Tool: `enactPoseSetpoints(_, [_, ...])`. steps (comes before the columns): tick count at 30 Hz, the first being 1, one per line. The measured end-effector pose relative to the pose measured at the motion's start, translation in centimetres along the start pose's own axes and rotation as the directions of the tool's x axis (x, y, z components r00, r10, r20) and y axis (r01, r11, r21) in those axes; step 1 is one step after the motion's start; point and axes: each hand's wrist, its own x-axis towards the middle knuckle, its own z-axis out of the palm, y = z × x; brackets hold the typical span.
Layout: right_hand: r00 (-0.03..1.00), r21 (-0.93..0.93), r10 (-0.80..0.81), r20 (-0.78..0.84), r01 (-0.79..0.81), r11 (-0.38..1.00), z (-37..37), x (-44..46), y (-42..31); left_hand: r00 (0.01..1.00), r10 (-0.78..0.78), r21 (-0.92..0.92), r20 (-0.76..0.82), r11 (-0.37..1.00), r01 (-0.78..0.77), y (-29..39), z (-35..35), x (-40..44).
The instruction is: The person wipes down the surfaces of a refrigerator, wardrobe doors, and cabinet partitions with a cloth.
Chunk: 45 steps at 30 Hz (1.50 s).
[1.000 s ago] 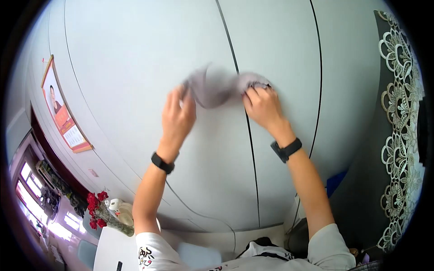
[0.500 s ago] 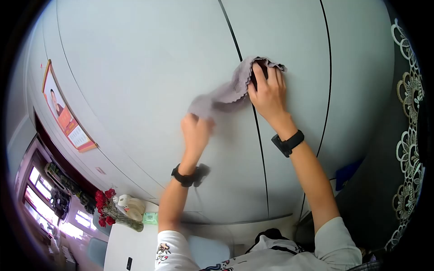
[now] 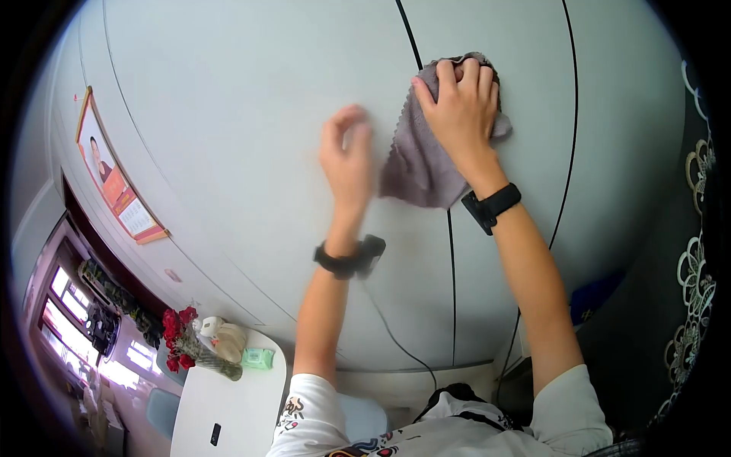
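Observation:
A grey-purple cloth (image 3: 426, 164) with a zigzag edge lies against the pale cabinet door (image 3: 251, 114), across the dark seam. My right hand (image 3: 462, 114) presses on the cloth's upper part, fingers bent over it, with a black band on the wrist. To the left of the cloth, apart from it, my left hand (image 3: 347, 156) is raised and blurred, fingers curled with a gap between thumb and fingers, nothing in them. It also wears a black band.
Lower left, a white table (image 3: 251, 404) carries red roses (image 3: 179, 335) in a glass vase, a green packet (image 3: 258, 358) and a small black object (image 3: 216, 434). A calendar (image 3: 114, 183) hangs at left. Lace-edged fabric (image 3: 691, 274) hangs at right. A cable runs below my left hand.
My left hand has let go of the cloth and moved up. The cloth, stretched between both hands before, now hangs spread under my right hand, which has moved slightly up.

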Motion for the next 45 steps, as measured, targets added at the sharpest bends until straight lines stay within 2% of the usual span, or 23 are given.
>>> enactPoseSetpoints(1, [1.0, -0.013, -0.023, -0.013, 0.023, 1.0, 0.3, -0.3, 0.2, 0.973, 0.231, 0.218, -0.009, 0.95, -0.223, 0.2, 0.9, -1.0])
enactPoseSetpoints(2, [0.999, -0.027, -0.046, -0.026, 0.045, 0.999, 0.4, -0.6, 0.5, 0.894, 0.447, 0.42, 0.032, 0.805, -0.418, 0.5, 1.6, -2.2])
enactPoseSetpoints(5, [0.996, -0.031, -0.086, -0.026, 0.085, 0.996, 0.4, -0.7, 0.9, 0.681, 0.619, 0.478, 0.391, 0.496, -0.725, 1.2, 3.1, -4.9])
enactPoseSetpoints(6, [0.994, -0.038, -0.103, -0.026, 0.102, 0.994, 0.4, -0.7, 1.0, 0.634, 0.576, 0.378, 0.516, 0.51, -0.772, 0.7, 3.4, -5.2])
enactPoseSetpoints(8, [0.991, 0.001, -0.132, 0.013, 0.132, 0.991, 0.2, -0.8, 1.5, 0.63, 0.527, 0.388, 0.571, 0.503, -0.772, 0.0, 4.0, -5.8])
enactPoseSetpoints(11, [0.98, 0.083, -0.2, 0.005, 0.199, 0.977, 0.0, -0.9, 2.6, 0.772, 0.417, 0.584, 0.479, 0.506, -0.635, -0.6, 3.8, -6.0])
enactPoseSetpoints(12, [0.975, 0.112, -0.221, -0.012, 0.221, 0.969, 0.0, -1.1, 3.0, 0.789, 0.423, 0.619, 0.446, 0.491, -0.613, -0.6, 3.9, -6.0])
enactPoseSetpoints(13, [0.976, 0.124, -0.214, 0.04, 0.208, 0.97, 0.1, -1.7, 3.5, 0.803, 0.43, 0.654, 0.413, 0.474, -0.59, -0.5, 3.9, -6.1])
enactPoseSetpoints(16, [0.968, 0.11, -0.246, -0.053, 0.251, 0.962, 0.2, -1.9, 4.2, 0.85, 0.394, 0.749, 0.35, 0.427, -0.507, 0.0, 4.3, -6.8])
enactPoseSetpoints(18, [0.965, 0.133, -0.262, -0.031, 0.264, 0.955, 0.0, -1.3, 4.4, 0.866, 0.381, 0.776, 0.323, 0.417, -0.473, 0.5, 4.9, -7.4])
enactPoseSetpoints(21, [0.945, 0.191, -0.326, 0.01, 0.319, 0.928, -0.3, 0.2, 5.3, 0.83, 0.413, 0.611, 0.375, 0.563, -0.557, -0.1, 6.4, -8.6])
enactPoseSetpoints(23, [0.924, 0.23, -0.378, 0.065, 0.354, 0.906, -0.8, 1.5, 6.3, 0.807, 0.391, 0.567, 0.442, 0.576, -0.589, 0.0, 7.0, -8.8])
enactPoseSetpoints(26, [0.878, 0.321, -0.416, 0.235, 0.334, 0.886, -3.0, 3.6, 7.0, 0.758, 0.41, 0.513, 0.507, 0.563, -0.648, -0.8, 7.5, -8.7])
enactPoseSetpoints(29, [0.869, 0.396, -0.453, 0.2, 0.351, 0.848, -3.1, 4.1, 8.1, 0.756, 0.426, 0.501, 0.497, 0.57, -0.651, -2.7, 7.6, -8.5])
enactPoseSetpoints(35, [0.872, 0.327, -0.439, 0.217, 0.359, 0.874, -3.3, 3.0, 7.7, 0.884, 0.367, 0.691, 0.289, 0.559, -0.458, -1.1, 8.6, -8.6])
enactPoseSetpoints(37, [0.921, 0.261, -0.375, 0.108, 0.338, 0.904, -2.3, 1.4, 7.3, 0.907, 0.357, 0.71, 0.225, 0.577, -0.404, -0.2, 9.3, -7.5])
enactPoseSetpoints(38, [0.937, 0.224, -0.345, 0.049, 0.326, 0.918, -1.8, 0.7, 7.2, 0.9, 0.378, 0.723, 0.214, 0.558, -0.407, 0.0, 9.6, -6.8])
enactPoseSetpoints(40, [0.947, 0.173, -0.319, 0.037, 0.308, 0.935, -1.5, 0.3, 7.4, 0.887, 0.419, 0.745, 0.193, 0.526, -0.41, 0.0, 10.5, -5.3])
enactPoseSetpoints(41, [0.951, 0.145, -0.307, 0.029, 0.299, 0.943, -1.4, 0.1, 7.6, 0.87, 0.462, 0.7, 0.169, 0.565, -0.436, -0.7, 11.0, -4.3])
enactPoseSetpoints(45, [0.968, 0.08, -0.232, 0.092, 0.225, 0.971, -2.3, -0.5, 9.6, 0.778, 0.527, 0.626, 0.342, 0.49, -0.607, -1.1, 11.8, -1.5])
